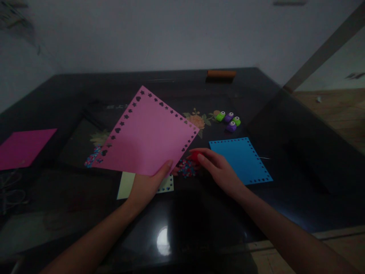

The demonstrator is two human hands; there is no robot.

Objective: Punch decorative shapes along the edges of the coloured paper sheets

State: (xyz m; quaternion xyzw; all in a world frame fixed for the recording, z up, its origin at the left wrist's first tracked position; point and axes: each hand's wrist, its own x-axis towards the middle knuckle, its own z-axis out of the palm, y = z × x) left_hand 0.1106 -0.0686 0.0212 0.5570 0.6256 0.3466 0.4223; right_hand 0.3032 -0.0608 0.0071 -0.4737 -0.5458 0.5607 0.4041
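A pink sheet (148,133) with star, heart and flower holes along three edges is held up, tilted, by my left hand (149,184), its thumb on top near the lower corner. My right hand (215,165) has its fingers closed round a small red object (196,156), just right of the sheet's edge. Below them lies a heap of coloured paper bits (186,169). A pale green sheet (125,186) with punched holes lies partly hidden under the pink sheet and my left hand. Right of my right hand rests a blue sheet (239,158) with punched edges.
Several green and purple punches with eye shapes (231,126) stand behind the blue sheet on the dark glossy table (182,224). A magenta sheet (27,148) lies at the left, near a coiled cable (13,194). A brown roll (221,74) sits at the far edge.
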